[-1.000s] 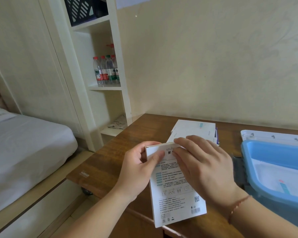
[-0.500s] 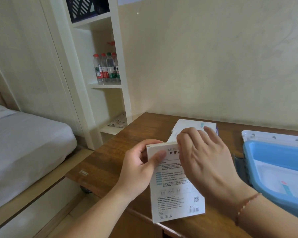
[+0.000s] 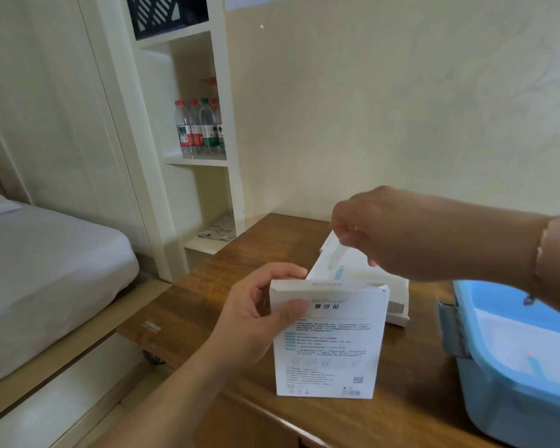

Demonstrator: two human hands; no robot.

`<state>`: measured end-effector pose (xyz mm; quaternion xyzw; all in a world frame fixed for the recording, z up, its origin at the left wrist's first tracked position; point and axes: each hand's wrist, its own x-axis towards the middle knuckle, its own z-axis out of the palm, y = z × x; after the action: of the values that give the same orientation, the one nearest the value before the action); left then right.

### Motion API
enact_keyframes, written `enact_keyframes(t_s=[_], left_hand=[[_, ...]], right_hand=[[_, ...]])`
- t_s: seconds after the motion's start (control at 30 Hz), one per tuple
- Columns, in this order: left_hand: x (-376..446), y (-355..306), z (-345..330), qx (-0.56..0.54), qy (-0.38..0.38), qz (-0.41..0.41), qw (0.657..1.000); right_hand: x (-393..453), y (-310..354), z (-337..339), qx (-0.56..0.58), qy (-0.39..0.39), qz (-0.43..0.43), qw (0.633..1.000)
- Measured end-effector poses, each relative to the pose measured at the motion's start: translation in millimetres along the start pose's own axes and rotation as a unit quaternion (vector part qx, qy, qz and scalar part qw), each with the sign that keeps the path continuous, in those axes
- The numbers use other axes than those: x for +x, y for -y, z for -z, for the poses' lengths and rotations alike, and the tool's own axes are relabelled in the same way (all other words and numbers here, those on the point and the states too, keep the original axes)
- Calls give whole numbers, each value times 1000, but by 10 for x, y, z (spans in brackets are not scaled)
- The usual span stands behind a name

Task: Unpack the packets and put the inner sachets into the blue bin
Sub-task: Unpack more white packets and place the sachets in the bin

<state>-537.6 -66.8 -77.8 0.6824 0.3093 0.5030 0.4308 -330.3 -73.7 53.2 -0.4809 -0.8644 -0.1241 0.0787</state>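
Start at the far left of the box: a bed (image 3: pixel 46 270) and a white shelf (image 3: pixel 204 160) with water bottles (image 3: pixel 199 127) stand well off that side, out of your way. Your left hand (image 3: pixel 256 318) grips the box (image 3: pixel 328 344) by its upper left corner, thumb curled across the printed face, holding it upright on the counter (image 3: pixel 207 295) with the top flap open. Just above the box mouth, your right hand (image 3: pixel 411 234) pinches the top edge of a sachet (image 3: pixel 332 260) between its fingers (image 3: pixel 349 234) — the sachet is partly drawn out, its lower end hidden inside the box. Behind the box lies a stack of further boxes (image 3: pixel 398 295). To the right of the box sits the blue bin (image 3: pixel 485 360), with at least one sachet already lying in it.

My read is that the pull is only half done. The pinch sits on a thin edge, so a quick tug could slip it loose, or tear it. If more sachets are packed inside — I cannot tell — they may drag up together and spill onto the counter. The box is light and held at one corner, so pulling at an angle could tip it. The bin rim stands close to your right forearm; a wide swing could knock it.
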Motion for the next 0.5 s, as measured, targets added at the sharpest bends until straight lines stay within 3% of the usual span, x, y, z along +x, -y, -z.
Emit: enact_keyframes(t_s=[0.13,0.27,0.5], left_hand=[[32,-65,29,20,1,-12,1000],[75,-154,10,68,16,-4,998],[103,-96,-28,78,12,13,997]], right_hand=[[90,7,-81,-14,39,-5,999],[132,39,-203,-100,15,22,995],[59,162,-137,-125,10,83,989]])
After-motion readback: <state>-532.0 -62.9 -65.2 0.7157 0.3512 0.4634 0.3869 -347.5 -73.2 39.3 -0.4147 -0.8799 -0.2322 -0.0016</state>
